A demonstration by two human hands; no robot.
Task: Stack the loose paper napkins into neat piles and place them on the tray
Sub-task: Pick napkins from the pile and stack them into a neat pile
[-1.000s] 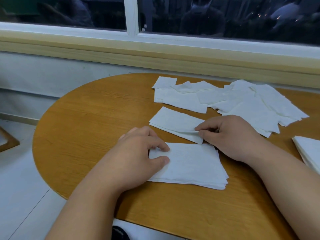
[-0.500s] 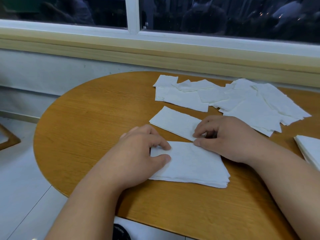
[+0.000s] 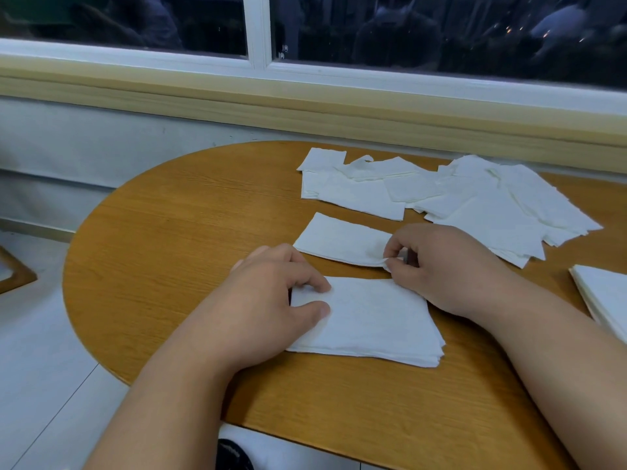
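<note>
A neat pile of white napkins (image 3: 373, 320) lies near the front of the wooden table (image 3: 176, 239). My left hand (image 3: 268, 300) rests on the pile's left edge, thumb and forefinger bent onto the top sheet. Just behind the pile lies a single napkin (image 3: 339, 240). My right hand (image 3: 444, 269) pinches that napkin's near right corner between thumb and forefinger. Several loose napkins (image 3: 475, 198) lie scattered at the back of the table. No tray is in view.
A second napkin pile (image 3: 604, 296) sits at the right edge of the frame. The table's rounded end borders on tiled floor (image 3: 44, 351) to the left. A window sill (image 3: 305, 106) and wall run close behind the table.
My right hand has drawn back slightly and curled its fingers, lifting the single napkin's corner in a pinch. My left hand stays on the pile.
</note>
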